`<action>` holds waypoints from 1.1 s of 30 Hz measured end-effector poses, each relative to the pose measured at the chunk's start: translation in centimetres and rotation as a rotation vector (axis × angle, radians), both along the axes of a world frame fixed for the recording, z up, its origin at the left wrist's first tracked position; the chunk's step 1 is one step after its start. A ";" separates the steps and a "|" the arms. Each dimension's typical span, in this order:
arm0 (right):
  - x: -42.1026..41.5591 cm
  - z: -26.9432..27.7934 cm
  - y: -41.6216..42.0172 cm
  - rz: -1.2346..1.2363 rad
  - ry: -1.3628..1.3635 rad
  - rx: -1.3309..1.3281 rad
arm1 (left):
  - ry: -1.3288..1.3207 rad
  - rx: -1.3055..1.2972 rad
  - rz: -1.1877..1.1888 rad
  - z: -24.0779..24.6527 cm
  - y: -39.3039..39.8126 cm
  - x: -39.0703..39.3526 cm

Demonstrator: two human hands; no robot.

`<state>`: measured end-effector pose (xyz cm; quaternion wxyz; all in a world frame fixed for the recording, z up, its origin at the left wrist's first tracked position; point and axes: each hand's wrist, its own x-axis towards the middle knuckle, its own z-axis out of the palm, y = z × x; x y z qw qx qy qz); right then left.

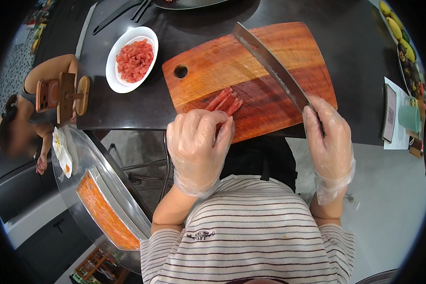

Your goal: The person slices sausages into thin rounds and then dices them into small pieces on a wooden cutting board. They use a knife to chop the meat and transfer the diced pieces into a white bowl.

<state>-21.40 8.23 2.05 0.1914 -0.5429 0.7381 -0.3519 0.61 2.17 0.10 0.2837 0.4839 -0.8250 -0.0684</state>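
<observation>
On a striped wooden cutting board (291, 42) lie a few red strips, apparently meat (225, 100), side by side. My left hand (198, 149), in a clear plastic glove, curls its fingers over their near ends, hiding those ends. My right hand (328, 131), gloved likewise, grips the handle of a wide-bladed kitchen knife (271, 65). The blade slants up and left across the board, apart from the strips, with small residue along it. Left of the board, a white oval bowl (111, 72) holds small diced red pieces (135, 60).
A dark pan (190, 4) stands at the table's far edge. Left are a phone (47, 95) on a wooden stand (66, 97), a person (48, 76) and a wrapped tray of orange food (108, 213). Right are a green mug (409, 115), another phone (389, 113) and fruit (396, 28).
</observation>
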 end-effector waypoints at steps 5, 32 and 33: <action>0.0 -0.3 0.3 0.006 -0.004 -0.006 | 0.061 -0.052 -0.157 -0.8 0.1 0.0; 3.1 1.6 -0.1 0.154 0.348 0.126 | 0.083 -0.017 -0.099 -2.2 -0.9 0.5; 3.2 1.5 -0.2 0.179 0.336 0.114 | 0.097 -0.003 -0.110 -2.0 -1.0 0.8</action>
